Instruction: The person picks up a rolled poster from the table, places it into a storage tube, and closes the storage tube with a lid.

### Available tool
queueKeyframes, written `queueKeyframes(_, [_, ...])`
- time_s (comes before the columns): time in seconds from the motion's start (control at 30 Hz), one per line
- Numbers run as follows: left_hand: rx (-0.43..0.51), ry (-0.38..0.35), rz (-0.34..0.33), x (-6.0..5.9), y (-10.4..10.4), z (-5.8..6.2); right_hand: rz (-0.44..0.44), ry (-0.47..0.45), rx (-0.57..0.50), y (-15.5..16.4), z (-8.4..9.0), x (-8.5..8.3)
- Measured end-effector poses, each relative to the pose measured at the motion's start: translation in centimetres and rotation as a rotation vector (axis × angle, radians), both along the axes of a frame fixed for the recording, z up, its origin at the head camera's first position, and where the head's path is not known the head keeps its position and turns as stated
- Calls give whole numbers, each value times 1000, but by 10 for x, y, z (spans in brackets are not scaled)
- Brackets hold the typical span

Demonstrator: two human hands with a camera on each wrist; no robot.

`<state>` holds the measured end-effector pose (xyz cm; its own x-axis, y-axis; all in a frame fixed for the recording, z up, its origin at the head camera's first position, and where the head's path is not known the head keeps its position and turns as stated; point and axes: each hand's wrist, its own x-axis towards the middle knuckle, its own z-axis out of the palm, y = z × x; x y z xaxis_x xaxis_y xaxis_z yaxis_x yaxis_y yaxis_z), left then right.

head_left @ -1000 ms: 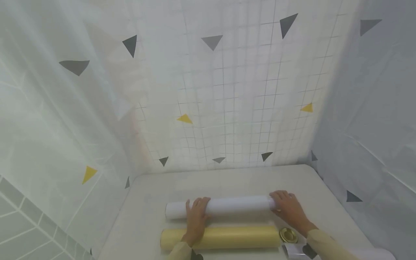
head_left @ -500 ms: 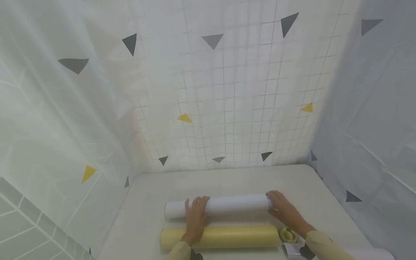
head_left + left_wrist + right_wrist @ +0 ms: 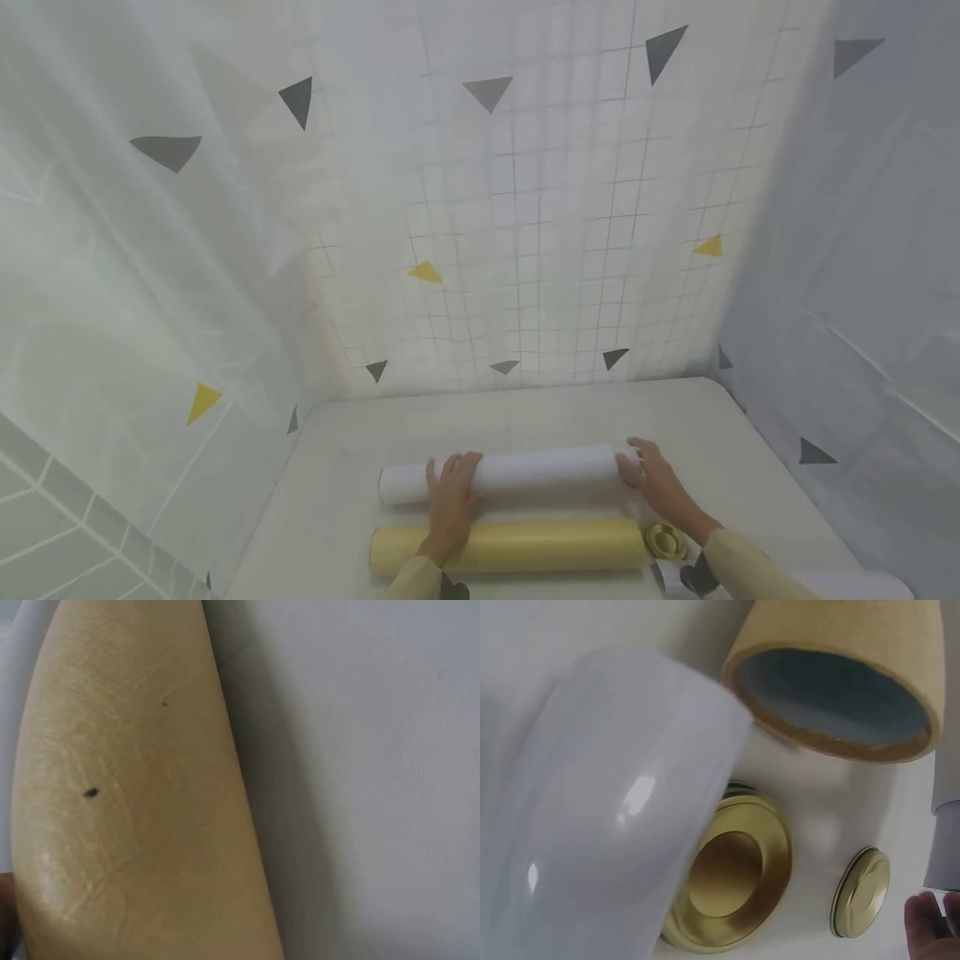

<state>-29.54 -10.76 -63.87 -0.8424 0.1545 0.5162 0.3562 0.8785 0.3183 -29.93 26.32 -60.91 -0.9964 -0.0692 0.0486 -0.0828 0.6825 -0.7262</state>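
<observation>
**White roll lying crosswise, a hand at each end**

White roll (image 3: 517, 472) lies flat on the table (image 3: 705, 425), long axis left-right across the view, parallel to the table's near edge. Right end sits slightly farther from the person than the left.

Left hand (image 3: 452, 492) rests on top of the roll near its left end, fingers draped over the far side, loosely curled round it. Right hand (image 3: 651, 479) is at the right end, fingers wrapped round the end of the tube.

Yellow tube (image 3: 510, 546) lies just nearer the person, parallel to the white roll, a narrow gap between them. Left forearm crosses over it. The right wrist view shows its open end (image 3: 832, 697), hollow.

Gold cap (image 3: 663, 542) sits on the table just off the yellow tube's right end, near the right wrist. The right wrist view shows a second, smaller gold lid (image 3: 861, 891) beside it.

Patterned curtain (image 3: 517, 208) hangs behind and to both sides of the table.
</observation>
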Motion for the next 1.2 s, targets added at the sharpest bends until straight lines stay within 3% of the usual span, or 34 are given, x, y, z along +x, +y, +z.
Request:
queueKeyframes(0.2, [-10,-10,9,1,1,2,-11,-24,-45,-2,4,4])
queueKeyframes(0.47, [-15,56,-5,-1,0,-3,10,-36,-121,-9,8,6])
queueKeyframes(0.67, [-20,76,-6,-1,0,-4,15,-2,-94,-14,8,6])
queueKeyframes(0.87, [-14,47,3,0,1,-1,20,35,-86,-12,6,5])
queueKeyframes(1.03, [-3,23,-4,0,2,0,40,-53,-72,-14,5,5])
queueKeyframes(1.2, [5,-23,-2,1,2,0,107,-114,-141,-15,3,5])
